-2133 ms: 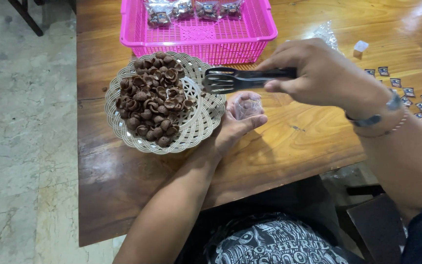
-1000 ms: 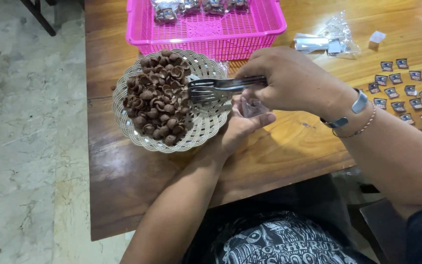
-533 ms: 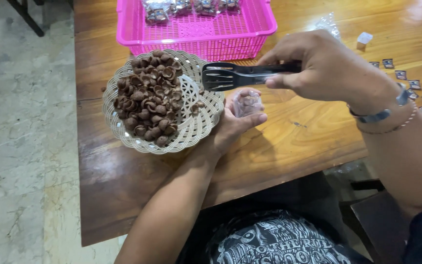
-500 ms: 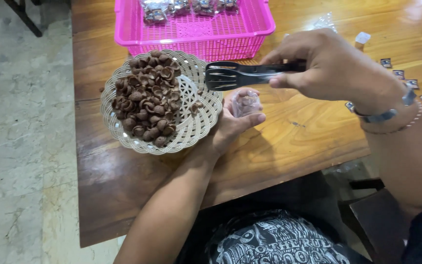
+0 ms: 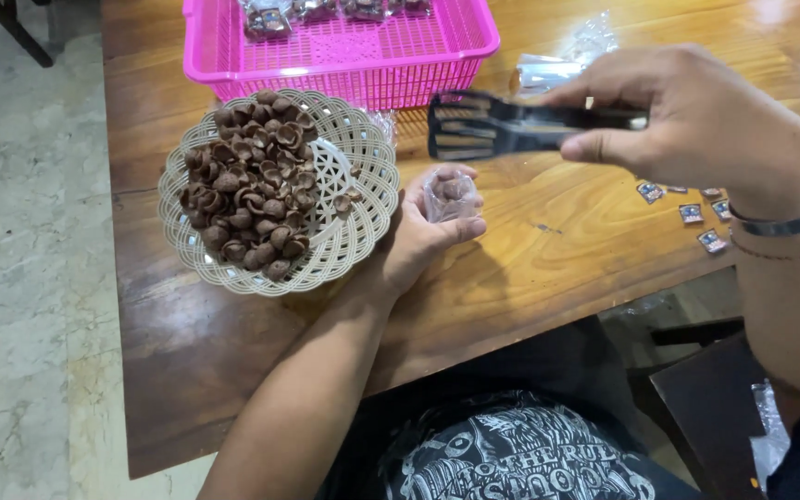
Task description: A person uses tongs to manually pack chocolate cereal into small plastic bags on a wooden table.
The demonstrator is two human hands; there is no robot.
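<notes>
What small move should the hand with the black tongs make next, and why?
Probably swing the tongs left to the woven basket for another brown piece: they look empty, and the left hand holds the small clear bag open beside it.

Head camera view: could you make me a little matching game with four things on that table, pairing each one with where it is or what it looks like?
Things:
1. tongs
2. small clear bag
3. woven basket
4. pink tray

Descriptions:
A. cream, holding brown shell-shaped snacks
B. at the table's far edge, behind the basket
C. black, in the right hand
D. held open in the left hand

Pairs: 1-C, 2-D, 3-A, 4-B
</notes>
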